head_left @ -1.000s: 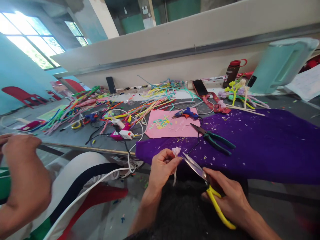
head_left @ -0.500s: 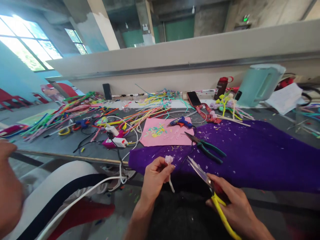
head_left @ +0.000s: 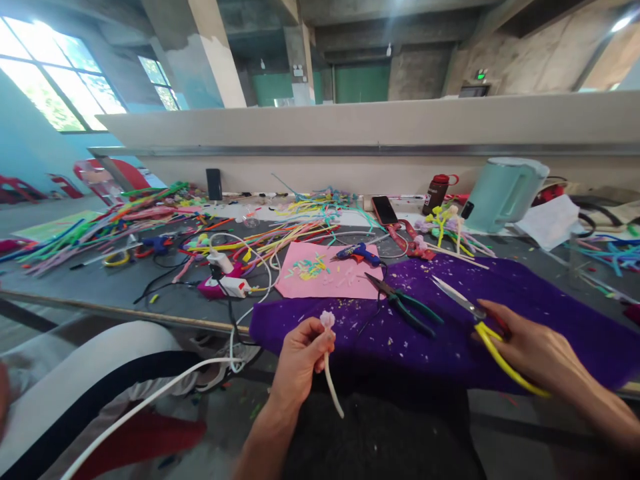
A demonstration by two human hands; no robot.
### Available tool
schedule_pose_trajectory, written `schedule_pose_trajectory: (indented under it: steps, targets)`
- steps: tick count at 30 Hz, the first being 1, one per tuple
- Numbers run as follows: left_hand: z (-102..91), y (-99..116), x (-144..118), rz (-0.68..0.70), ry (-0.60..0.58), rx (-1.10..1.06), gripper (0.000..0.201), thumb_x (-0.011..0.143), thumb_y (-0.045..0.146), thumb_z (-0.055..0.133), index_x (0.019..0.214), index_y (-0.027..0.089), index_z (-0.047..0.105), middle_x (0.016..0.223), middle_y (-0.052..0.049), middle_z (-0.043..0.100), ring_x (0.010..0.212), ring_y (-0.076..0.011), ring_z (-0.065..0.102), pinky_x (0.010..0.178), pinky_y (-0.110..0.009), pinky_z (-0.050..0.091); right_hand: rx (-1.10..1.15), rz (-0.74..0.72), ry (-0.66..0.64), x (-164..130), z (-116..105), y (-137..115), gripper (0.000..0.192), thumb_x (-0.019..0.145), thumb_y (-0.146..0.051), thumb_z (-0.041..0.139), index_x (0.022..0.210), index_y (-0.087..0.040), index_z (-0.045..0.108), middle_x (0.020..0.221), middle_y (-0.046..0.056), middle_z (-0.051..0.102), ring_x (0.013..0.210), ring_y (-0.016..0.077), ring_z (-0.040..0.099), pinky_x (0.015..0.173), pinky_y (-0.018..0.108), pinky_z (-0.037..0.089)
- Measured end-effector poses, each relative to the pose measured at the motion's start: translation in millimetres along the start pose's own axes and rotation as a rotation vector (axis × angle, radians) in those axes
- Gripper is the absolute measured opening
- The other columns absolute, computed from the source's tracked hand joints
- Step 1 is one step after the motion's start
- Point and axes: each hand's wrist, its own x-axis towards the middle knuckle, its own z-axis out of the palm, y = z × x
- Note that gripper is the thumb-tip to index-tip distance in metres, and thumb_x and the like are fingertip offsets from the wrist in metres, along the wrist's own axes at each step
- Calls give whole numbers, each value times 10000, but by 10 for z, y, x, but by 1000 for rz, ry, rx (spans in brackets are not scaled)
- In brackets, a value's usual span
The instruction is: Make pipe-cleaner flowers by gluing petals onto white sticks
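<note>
L hand (head_left: 300, 357) pinches a white pipe-cleaner bud (head_left: 327, 320), stem hanging down. R hand (head_left: 537, 350) grips yellow scissors (head_left: 470, 313) w/ blades shut, off the bud. Looks trimmed; snips dot the purple cloth (head_left: 525, 300).

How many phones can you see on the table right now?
3. One black phone stands against the back wall at left, one phone lies by the red lanyard, one small dark phone leans by the kettle. Clutter may hide others.

Single head-worn view, looking forward and down across the cluttered table (head_left: 125, 293) (hands close below), no second view
</note>
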Motion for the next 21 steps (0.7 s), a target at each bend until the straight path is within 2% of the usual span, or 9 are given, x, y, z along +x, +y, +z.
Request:
schedule_pose_trajectory:
  steps: [2,3,6,9,12,17,21]
  targets:
    - [-8,4,4,-20,-9,-32,295,610,310,731,662,157,485,490,53,527,330,-12,336,311,-124,219,-23,-83,-27,284,41,69,513,779,-482,520,1220,-220,508,715,67,683,583,260,654,433,276,401]
    - [-17,6,11,-28,-19,-43,289,619,309,726,665,157,484,492,52,529,326,-11,337,309,-122,215,-10,-135,-89,419,78,97,468,803,-431,503,1215,-208,517,716,79,684,579,248,653,424,264,382]
    - [-51,20,74,-48,-44,-61,265,643,296,710,670,155,487,500,50,536,326,-8,347,309,-116,214,-19,-129,-192,743,203,167,462,780,-398,526,1192,-189,544,735,91,690,617,258,653,446,265,378]
    - [-62,71,223,-63,-48,-62,244,644,273,711,680,149,504,498,49,534,334,-6,349,314,-113,220,-24,-116,-280,902,264,209,512,761,-429,530,1222,-208,517,782,69,691,662,255,650,490,268,401]
    - [-27,172,435,-68,-84,-71,220,653,271,706,689,147,527,507,50,535,346,-8,359,324,-111,241,-61,-186,-335,942,237,211,535,763,-437,524,1249,-217,484,786,48,682,651,228,641,498,259,401]
    - [87,410,749,-23,-140,-87,199,655,253,698,662,147,530,503,46,535,342,-10,361,322,-110,245,-224,-310,-294,954,158,147,488,791,-439,510,1232,-230,508,810,87,682,648,242,633,461,265,361]
    - [125,565,915,17,-154,-95,184,664,244,690,660,148,532,515,40,536,354,-14,376,320,-109,238,-146,-333,-202,978,163,132,466,734,-432,599,1165,-255,576,717,84,679,547,214,609,414,259,310]
